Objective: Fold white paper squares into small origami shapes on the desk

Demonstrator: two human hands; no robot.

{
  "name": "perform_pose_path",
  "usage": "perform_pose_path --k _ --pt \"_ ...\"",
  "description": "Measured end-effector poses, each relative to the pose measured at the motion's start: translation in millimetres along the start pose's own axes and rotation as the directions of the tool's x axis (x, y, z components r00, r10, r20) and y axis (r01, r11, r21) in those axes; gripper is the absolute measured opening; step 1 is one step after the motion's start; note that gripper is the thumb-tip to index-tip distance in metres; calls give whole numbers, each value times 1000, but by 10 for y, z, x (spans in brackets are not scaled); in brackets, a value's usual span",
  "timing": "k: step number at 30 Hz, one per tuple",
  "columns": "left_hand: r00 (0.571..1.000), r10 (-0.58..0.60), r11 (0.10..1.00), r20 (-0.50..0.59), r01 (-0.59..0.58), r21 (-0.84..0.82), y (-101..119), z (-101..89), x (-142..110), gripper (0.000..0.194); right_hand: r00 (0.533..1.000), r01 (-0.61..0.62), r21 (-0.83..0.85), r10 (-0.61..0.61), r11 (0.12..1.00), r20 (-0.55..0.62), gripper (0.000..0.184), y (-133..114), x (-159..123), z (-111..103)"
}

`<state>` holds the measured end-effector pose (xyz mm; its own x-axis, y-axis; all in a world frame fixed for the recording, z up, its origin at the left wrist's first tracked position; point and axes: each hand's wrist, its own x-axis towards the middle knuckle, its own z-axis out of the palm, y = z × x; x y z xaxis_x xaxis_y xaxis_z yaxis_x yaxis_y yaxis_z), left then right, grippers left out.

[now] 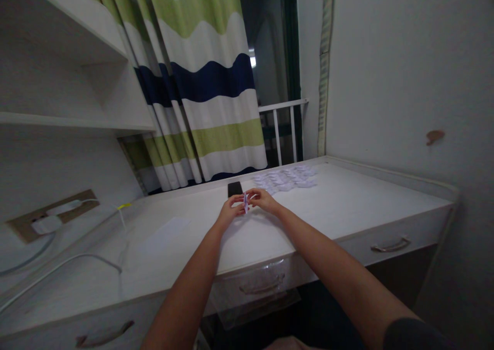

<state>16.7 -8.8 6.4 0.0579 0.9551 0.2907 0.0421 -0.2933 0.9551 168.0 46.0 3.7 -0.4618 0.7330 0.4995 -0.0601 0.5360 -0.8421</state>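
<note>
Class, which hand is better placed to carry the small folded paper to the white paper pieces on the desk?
Probably the right hand: it sits nearer the white paper pieces, on their side of the small folded paper, which both hands hold. The left hand is farther away.

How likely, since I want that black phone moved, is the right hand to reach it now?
Likely yes: the black phone lies on the desk just past the right hand, nothing between them. That hand would first need to release the small folded paper it shares with the left hand.
</note>
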Motion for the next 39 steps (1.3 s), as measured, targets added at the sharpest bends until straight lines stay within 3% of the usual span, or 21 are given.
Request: perform_pose_path --k 10,20,29,34,39 --pt "999 5 1000 -45 -6 -27 1 11 19 33 999 44 -20 -44 999 -7 33 -24 -22 4" --pt "998 -7 987 -60 -3 -164 39 -10 2 26 998 65 -50 -66 997 -20 16 -14 9 4" --pt "992 61 998 -110 -59 17 -22 -25 33 42 984 179 -126 -178 976 20 17 -34 -20 -32" --pt "985 126 986 -114 -112 125 -77 -50 62 45 994 109 -99 -111 989 -14 16 5 2 -8" --pt "984 175 971 -41 -166 171 -83 -41 72 44 997 38 -91 -44 995 -60 25 30 13 18"
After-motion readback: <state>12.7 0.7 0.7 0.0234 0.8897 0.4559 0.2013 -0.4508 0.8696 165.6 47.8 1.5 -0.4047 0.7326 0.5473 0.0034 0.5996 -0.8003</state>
